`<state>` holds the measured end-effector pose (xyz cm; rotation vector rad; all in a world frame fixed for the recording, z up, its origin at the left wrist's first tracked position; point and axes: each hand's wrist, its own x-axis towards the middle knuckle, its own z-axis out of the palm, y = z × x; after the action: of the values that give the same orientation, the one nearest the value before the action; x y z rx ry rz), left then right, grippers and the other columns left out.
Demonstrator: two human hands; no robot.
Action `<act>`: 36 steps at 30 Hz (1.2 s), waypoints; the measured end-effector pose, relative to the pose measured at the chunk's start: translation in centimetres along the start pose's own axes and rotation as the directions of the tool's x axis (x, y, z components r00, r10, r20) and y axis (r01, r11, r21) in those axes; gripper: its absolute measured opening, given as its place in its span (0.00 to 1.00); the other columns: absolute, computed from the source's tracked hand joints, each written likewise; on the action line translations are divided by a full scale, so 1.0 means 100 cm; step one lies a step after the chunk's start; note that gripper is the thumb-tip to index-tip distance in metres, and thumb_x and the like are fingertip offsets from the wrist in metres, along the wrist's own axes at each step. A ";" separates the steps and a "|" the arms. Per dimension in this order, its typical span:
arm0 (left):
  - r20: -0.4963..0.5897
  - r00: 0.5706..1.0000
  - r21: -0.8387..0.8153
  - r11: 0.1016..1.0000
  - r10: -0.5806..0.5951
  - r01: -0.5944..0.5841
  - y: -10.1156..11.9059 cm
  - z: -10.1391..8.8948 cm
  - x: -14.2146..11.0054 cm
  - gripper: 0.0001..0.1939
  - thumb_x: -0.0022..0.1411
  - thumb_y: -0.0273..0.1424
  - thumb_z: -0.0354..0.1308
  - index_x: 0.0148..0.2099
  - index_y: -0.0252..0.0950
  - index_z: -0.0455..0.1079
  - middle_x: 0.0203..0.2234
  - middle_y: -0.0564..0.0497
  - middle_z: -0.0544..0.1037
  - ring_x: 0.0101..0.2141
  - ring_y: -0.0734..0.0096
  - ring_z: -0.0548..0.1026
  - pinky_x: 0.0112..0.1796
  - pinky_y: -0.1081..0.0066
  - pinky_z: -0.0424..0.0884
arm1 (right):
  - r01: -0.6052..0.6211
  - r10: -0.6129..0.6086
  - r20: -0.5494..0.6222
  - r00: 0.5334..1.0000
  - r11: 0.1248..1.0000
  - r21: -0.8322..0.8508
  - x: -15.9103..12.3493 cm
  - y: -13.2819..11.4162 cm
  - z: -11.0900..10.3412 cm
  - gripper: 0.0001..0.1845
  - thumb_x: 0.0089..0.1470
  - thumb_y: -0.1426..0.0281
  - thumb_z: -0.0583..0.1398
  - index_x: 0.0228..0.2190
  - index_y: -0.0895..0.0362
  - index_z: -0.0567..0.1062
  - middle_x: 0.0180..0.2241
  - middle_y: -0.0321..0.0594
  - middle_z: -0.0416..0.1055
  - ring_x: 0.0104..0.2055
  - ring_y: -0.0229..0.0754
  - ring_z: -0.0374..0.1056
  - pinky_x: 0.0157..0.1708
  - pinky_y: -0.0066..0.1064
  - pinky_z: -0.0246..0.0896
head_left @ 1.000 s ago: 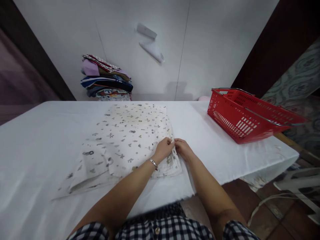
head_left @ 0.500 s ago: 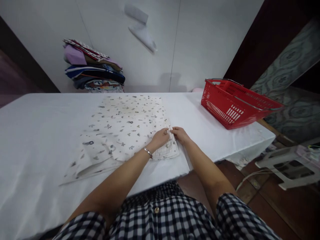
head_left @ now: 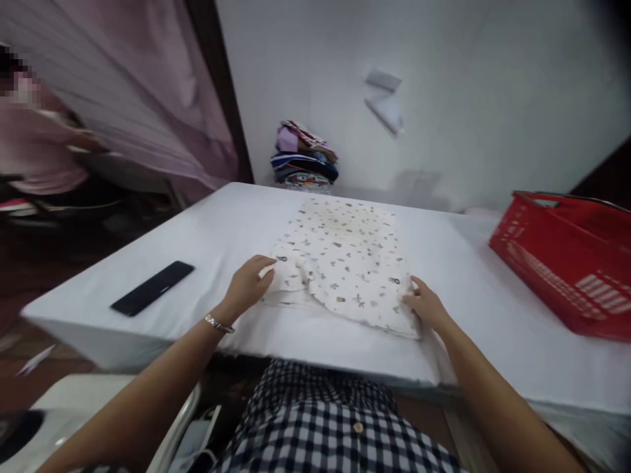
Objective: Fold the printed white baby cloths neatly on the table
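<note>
A white cloth point(head_left: 352, 263) with small dark and brownish prints lies folded in layers on the table, its near left part rumpled and creased. At its left edge is my left hand point(head_left: 249, 287), thumb and forefinger apart, fingertips close to the fabric; it wears a silver bracelet. My right hand point(head_left: 428, 303) is at the cloth's right edge near the front corner, thumb on top and fingers curled at the side, pinching the edge.
The table point(head_left: 202, 230) has a white cover. A black phone point(head_left: 154, 288) lies left, folded clothes point(head_left: 305, 157) are stacked behind, and a red basket point(head_left: 557, 263) stands right. A white chair point(head_left: 83, 401) is front left; a person point(head_left: 44, 144) sits beyond the curtain point(head_left: 162, 98).
My hands have parted from the cloth's right edge; the left has gone to its left edge. The cloth's near right part is laid flatter. My view has turned left, showing the phone and a person.
</note>
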<state>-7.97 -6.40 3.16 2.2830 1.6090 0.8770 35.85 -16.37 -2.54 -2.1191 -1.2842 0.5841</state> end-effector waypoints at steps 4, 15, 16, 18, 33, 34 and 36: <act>0.025 0.994 0.046 0.993 -0.108 0.106 -0.045 -0.010 -0.023 0.18 0.55 0.35 0.52 0.49 0.41 0.69 0.48 0.48 0.73 0.38 0.65 0.73 0.43 0.65 0.71 | 0.000 0.000 -0.001 1.000 0.986 -0.166 -0.008 0.004 0.003 0.40 0.45 0.56 0.58 0.59 0.55 0.61 0.38 0.43 0.73 0.36 0.46 0.70 0.38 0.35 0.61; 0.109 0.994 0.110 0.994 -0.002 -0.010 -0.008 0.021 -0.031 0.23 0.51 0.30 0.58 0.51 0.37 0.66 0.53 0.44 0.68 0.52 0.57 0.66 0.52 0.61 0.63 | 0.028 -0.032 -0.003 0.999 0.921 -0.390 -0.038 -0.005 0.007 0.36 0.52 0.58 0.52 0.61 0.57 0.58 0.44 0.49 0.73 0.41 0.50 0.71 0.39 0.37 0.63; 0.094 0.995 0.136 0.990 -0.043 0.030 -0.007 0.021 -0.029 0.21 0.51 0.28 0.57 0.49 0.37 0.67 0.51 0.44 0.69 0.51 0.57 0.67 0.50 0.62 0.65 | 0.060 -0.069 -0.009 0.998 0.912 -0.406 -0.041 -0.005 0.009 0.35 0.53 0.59 0.51 0.61 0.57 0.57 0.46 0.49 0.72 0.44 0.51 0.70 0.41 0.37 0.63; 0.049 0.986 0.169 0.974 -0.160 0.150 -0.011 0.019 -0.025 0.16 0.53 0.26 0.53 0.46 0.37 0.67 0.46 0.44 0.71 0.46 0.59 0.70 0.45 0.64 0.67 | 0.109 -0.127 -0.013 0.992 0.895 -0.433 -0.044 -0.003 0.012 0.34 0.55 0.61 0.50 0.61 0.58 0.56 0.50 0.50 0.70 0.49 0.52 0.68 0.45 0.38 0.62; 0.038 0.982 0.325 0.931 -0.186 0.164 -0.035 -0.006 -0.046 0.14 0.58 0.30 0.50 0.46 0.38 0.68 0.43 0.47 0.74 0.44 0.63 0.71 0.41 0.68 0.65 | 0.179 -0.199 0.001 0.980 0.879 -0.442 -0.040 0.021 0.020 0.32 0.56 0.63 0.45 0.60 0.61 0.58 0.49 0.51 0.70 0.48 0.52 0.68 0.46 0.40 0.62; 0.044 0.976 0.312 0.931 -0.211 0.188 -0.035 -0.005 -0.045 0.13 0.57 0.29 0.50 0.45 0.38 0.68 0.42 0.48 0.74 0.43 0.63 0.72 0.41 0.68 0.66 | 0.172 -0.190 0.002 0.982 0.885 -0.433 -0.039 0.022 0.020 0.32 0.56 0.63 0.46 0.60 0.60 0.58 0.50 0.50 0.70 0.49 0.52 0.68 0.47 0.39 0.62; 0.067 0.953 0.272 0.924 -0.296 0.268 -0.039 -0.007 -0.044 0.12 0.56 0.28 0.49 0.42 0.38 0.69 0.40 0.48 0.75 0.42 0.64 0.72 0.40 0.69 0.66 | 0.155 -0.170 0.000 0.985 0.895 -0.418 -0.036 0.025 0.019 0.32 0.55 0.63 0.46 0.60 0.59 0.58 0.53 0.49 0.68 0.50 0.51 0.67 0.48 0.39 0.61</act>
<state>-12.43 -8.99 0.26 2.1325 2.0404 0.4902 34.72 -20.02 -5.40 -2.3093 -1.6643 0.2072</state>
